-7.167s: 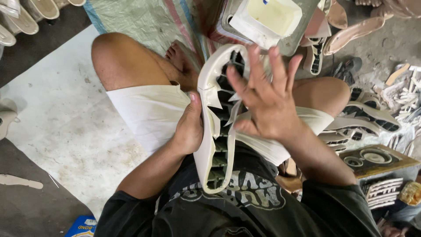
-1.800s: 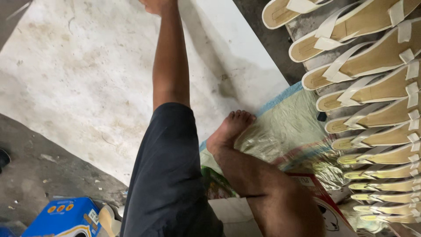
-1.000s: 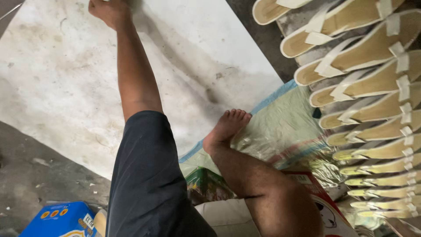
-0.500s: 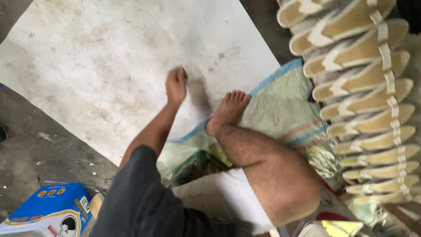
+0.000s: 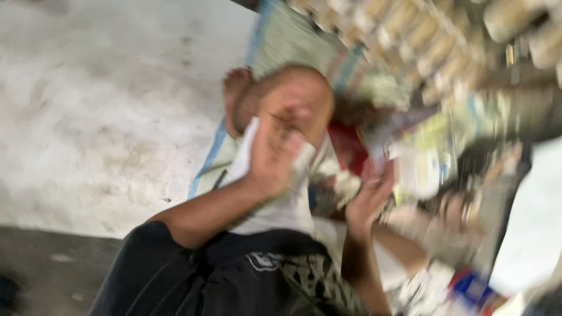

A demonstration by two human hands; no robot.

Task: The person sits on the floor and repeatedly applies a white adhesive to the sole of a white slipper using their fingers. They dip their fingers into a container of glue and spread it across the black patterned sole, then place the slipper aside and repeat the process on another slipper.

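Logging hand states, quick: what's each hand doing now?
Left hand: open, over the knee, holding nothing visible.
Right hand: too blurred to tell.

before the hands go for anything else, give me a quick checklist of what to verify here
1. Picture sharp enough to judge: not ok, the whole head view is motion-blurred.
2. Left hand free: cannot tell, it is raised over the bent knee with fingers spread; nothing clear in it.
3. Right hand free: cannot tell, it is up beside a pale blurred object; contact is unclear.
4. Row of tan sandal soles in order: cannot tell, smeared.
5. White sheet on the floor lying flat: ok.
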